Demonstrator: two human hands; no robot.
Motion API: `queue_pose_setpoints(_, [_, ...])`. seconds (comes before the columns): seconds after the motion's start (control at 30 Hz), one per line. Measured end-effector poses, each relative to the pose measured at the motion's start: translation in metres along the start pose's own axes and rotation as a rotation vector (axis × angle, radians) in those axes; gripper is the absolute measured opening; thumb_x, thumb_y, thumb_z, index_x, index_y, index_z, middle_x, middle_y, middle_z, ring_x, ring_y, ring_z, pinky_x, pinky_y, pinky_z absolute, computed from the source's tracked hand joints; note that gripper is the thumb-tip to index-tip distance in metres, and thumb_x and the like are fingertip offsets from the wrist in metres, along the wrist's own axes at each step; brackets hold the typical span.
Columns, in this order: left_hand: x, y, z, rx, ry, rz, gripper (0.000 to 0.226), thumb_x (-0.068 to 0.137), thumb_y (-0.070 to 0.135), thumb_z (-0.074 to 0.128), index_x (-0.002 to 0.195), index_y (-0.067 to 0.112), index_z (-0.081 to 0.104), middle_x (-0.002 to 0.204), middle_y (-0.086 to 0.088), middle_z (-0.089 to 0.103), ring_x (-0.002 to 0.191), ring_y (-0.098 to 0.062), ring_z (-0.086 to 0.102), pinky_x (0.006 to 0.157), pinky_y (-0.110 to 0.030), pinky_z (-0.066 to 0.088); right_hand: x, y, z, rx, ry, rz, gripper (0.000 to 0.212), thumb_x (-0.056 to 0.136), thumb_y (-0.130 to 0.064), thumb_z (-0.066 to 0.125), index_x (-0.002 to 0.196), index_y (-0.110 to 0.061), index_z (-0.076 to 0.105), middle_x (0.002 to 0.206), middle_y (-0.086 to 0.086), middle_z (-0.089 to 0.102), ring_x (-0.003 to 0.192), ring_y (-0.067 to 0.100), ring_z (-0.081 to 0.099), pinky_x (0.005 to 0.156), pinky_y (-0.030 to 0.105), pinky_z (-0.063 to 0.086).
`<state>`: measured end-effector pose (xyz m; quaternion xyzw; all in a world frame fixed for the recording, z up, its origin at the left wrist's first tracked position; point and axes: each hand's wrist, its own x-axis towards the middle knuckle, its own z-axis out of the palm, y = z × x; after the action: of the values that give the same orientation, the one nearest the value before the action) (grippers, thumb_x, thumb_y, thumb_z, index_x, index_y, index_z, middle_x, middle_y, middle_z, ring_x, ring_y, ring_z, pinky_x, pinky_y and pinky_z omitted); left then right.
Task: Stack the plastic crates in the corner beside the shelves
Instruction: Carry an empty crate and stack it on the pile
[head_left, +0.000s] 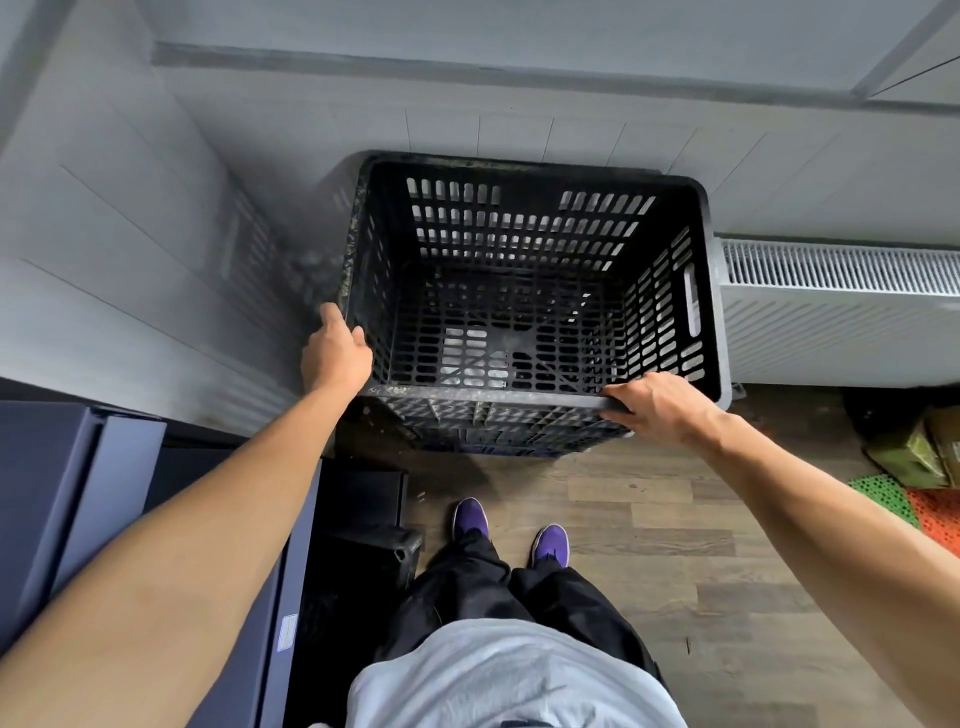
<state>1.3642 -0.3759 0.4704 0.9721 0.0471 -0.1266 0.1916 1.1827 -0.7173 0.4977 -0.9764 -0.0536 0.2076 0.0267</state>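
A black slotted plastic crate (696, 218) stands in the corner against the white tiled walls, empty and upright. It sits on top of another dark crate (498, 431), whose ribbed side shows below its near rim. My left hand (336, 353) grips the near left corner of the top crate's rim. My right hand (657, 405) is closed over the near rim towards the right corner.
A white radiator (841, 306) runs along the wall right of the crates. Dark blue shelving (78, 478) stands at my left, with another black crate (374, 545) on the floor beside it. Green and orange mats (914, 509) lie at the right. My feet are on wood flooring.
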Motion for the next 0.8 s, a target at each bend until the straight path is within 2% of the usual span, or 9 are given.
queue_pose_setpoints(0.17, [-0.006, 0.000, 0.002, -0.023, 0.030, -0.004, 0.022, 0.104, 0.021, 0.040, 0.117, 0.004, 0.038, 0.099, -0.022, 0.062, 0.079, -0.036, 0.056, 0.057, -0.042, 0.041, -0.006, 0.006, 0.002, -0.001, 0.040, -0.013, 0.030, 0.097, -0.044, 0.051, 0.111, -0.019, 0.060, 0.085, 0.005, 0.071, 0.076, 0.027, 0.068, 0.066, 0.036, 0.052])
queue_pose_setpoints(0.47, [-0.003, -0.005, 0.010, -0.075, 0.070, -0.034, 0.024, 0.104, 0.026, 0.039, 0.114, 0.004, 0.040, 0.099, -0.022, 0.062, 0.086, -0.042, 0.061, 0.060, -0.046, 0.048, -0.004, 0.011, 0.005, -0.015, 0.097, -0.032, 0.024, 0.097, -0.039, 0.053, 0.108, -0.019, 0.060, 0.081, 0.004, 0.070, 0.070, 0.026, 0.066, 0.063, 0.036, 0.052])
queue_pose_setpoints(0.57, [-0.002, -0.006, 0.013, -0.049, 0.073, -0.030, 0.027, 0.104, 0.028, 0.036, 0.117, 0.005, 0.037, 0.102, -0.022, 0.062, 0.085, -0.041, 0.061, 0.063, -0.049, 0.051, -0.002, 0.013, 0.008, 0.035, 0.028, 0.037, 0.030, 0.093, -0.048, 0.057, 0.110, -0.024, 0.063, 0.084, 0.001, 0.070, 0.075, 0.023, 0.066, 0.064, 0.032, 0.049])
queue_pose_setpoints(0.63, [-0.004, -0.004, 0.014, -0.002, 0.081, -0.033, 0.030, 0.103, 0.029, 0.036, 0.123, 0.006, 0.035, 0.112, -0.021, 0.059, 0.089, -0.041, 0.060, 0.064, -0.047, 0.050, 0.000, 0.018, 0.009, 0.105, -0.064, 0.076, 0.037, 0.088, -0.054, 0.061, 0.112, -0.026, 0.064, 0.087, 0.000, 0.071, 0.077, 0.021, 0.065, 0.066, 0.031, 0.050])
queue_pose_setpoints(0.7, [-0.008, -0.002, 0.016, 0.036, 0.107, -0.006, 0.044, 0.100, 0.029, 0.043, 0.135, 0.006, 0.030, 0.130, -0.022, 0.049, 0.104, -0.042, 0.057, 0.073, -0.048, 0.049, -0.001, 0.026, 0.009, 0.152, -0.117, 0.105, 0.039, 0.085, -0.054, 0.065, 0.112, -0.026, 0.064, 0.089, 0.000, 0.071, 0.075, 0.018, 0.061, 0.067, 0.030, 0.049])
queue_pose_setpoints(0.73, [-0.010, -0.001, 0.018, 0.074, 0.132, 0.023, 0.055, 0.097, 0.029, 0.049, 0.141, 0.005, 0.026, 0.137, -0.023, 0.042, 0.115, -0.043, 0.051, 0.084, -0.051, 0.048, -0.003, 0.031, 0.008, 0.155, -0.129, 0.120, 0.039, 0.085, -0.053, 0.066, 0.112, -0.025, 0.065, 0.090, 0.000, 0.071, 0.075, 0.017, 0.061, 0.067, 0.030, 0.049])
queue_pose_setpoints(0.8, [-0.018, 0.004, 0.024, 0.184, 0.198, 0.111, 0.069, 0.090, 0.029, 0.056, 0.145, 0.001, 0.023, 0.147, -0.027, 0.032, 0.132, -0.043, 0.036, 0.108, -0.055, 0.033, -0.008, 0.040, 0.009, 0.150, -0.145, 0.148, 0.037, 0.084, -0.053, 0.066, 0.109, -0.025, 0.066, 0.090, 0.000, 0.070, 0.076, 0.018, 0.061, 0.066, 0.029, 0.047])
